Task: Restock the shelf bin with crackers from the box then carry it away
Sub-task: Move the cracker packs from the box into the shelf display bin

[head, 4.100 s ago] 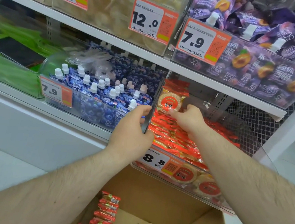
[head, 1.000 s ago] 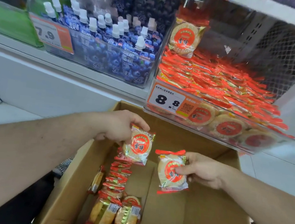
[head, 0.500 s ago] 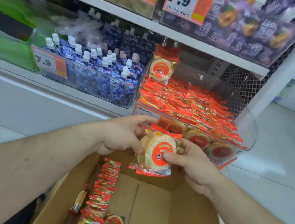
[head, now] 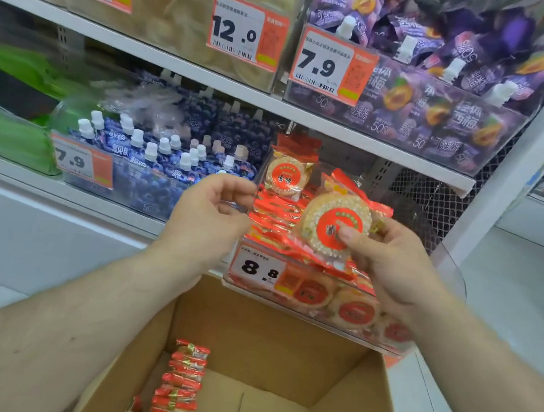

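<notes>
Right hand [head: 389, 263] fingers pinching round red-labelled plastic cracker packs [head: 332, 226] above clear shelf bin [head: 304, 297]; left hand [head: 209, 212] loosely curled, empty. We are judging packs light, brittle, slippery; gripping edges.

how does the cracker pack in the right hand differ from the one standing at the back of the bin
The held cracker pack is tilted and pinched in the right hand; the standing pack is upright and untouched. The held one hangs in front of the bin; the standing one sits inside. Both share a red round label.
</notes>
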Available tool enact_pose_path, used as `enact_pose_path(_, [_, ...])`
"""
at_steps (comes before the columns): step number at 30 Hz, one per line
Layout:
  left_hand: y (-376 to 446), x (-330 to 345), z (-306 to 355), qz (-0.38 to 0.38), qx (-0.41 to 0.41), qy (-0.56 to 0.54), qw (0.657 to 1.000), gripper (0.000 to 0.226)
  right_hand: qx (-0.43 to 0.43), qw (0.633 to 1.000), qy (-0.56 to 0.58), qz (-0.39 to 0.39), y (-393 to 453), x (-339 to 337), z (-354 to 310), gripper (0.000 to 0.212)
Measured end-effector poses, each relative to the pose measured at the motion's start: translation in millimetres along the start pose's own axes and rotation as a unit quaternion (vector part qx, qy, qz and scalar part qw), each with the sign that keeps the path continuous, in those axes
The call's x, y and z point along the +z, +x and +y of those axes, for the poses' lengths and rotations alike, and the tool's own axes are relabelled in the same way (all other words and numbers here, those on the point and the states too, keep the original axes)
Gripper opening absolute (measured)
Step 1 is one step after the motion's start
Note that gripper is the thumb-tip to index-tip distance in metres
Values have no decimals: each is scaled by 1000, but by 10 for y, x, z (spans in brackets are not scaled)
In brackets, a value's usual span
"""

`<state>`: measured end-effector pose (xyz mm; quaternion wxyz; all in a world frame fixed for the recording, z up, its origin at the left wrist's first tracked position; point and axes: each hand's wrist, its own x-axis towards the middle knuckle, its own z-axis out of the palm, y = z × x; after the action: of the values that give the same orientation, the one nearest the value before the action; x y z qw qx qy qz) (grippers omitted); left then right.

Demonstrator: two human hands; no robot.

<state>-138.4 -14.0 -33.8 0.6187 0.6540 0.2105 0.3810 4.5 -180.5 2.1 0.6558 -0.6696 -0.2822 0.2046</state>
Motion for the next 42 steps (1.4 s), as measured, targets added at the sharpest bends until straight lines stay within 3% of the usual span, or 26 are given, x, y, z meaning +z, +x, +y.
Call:
enact_pose_path(3, [99, 27, -119, 67, -3, 4, 998, 38, -30, 996, -69, 48, 481, 53, -5, 38])
enact_pose_path(5, [135, 51, -181, 50, -27, 6, 998, 34, -41, 988, -125, 82, 776, 121, 46, 45])
enact_pose_path(8, [154, 85, -240, -3, -72, 17, 997, 45, -40, 976, -181, 113, 1073, 278, 132, 57])
enact_pose_path(15, [151, 92, -278, -15, -84, 37, 996, 47, -23, 931, -312, 186, 1250, 468, 317, 33])
enact_pose_path(24, [153, 127, -301, 1, -69, 46, 997, 39, 4, 901, -409, 145, 1251, 685, 323, 37])
enact_pose_path(30, [151, 92, -265, -19, -63, 50, 997, 45, 38, 917, -384, 106, 1173, 657, 279, 32])
enact_pose_path(32, [128, 84, -256, -13, -29, 76, 997, 46, 40, 921, -375, 99, 1109, 614, 261, 38])
enact_pose_path(36, [32, 80, -246, 3, 98, 159, 982, 31, 50, 925, -359, 113, 975, 523, 217, 84])
enact_pose_path(39, [-73, 57, -259, -86, 139, 159, 974, 30, 6, 920, -368, 138, 793, 484, 202, 82])
enact_pose_path(42, [-232, 35, -353, -234, 98, 196, 947, 24, -200, 899, -344, 181, 315, 551, 277, 49])
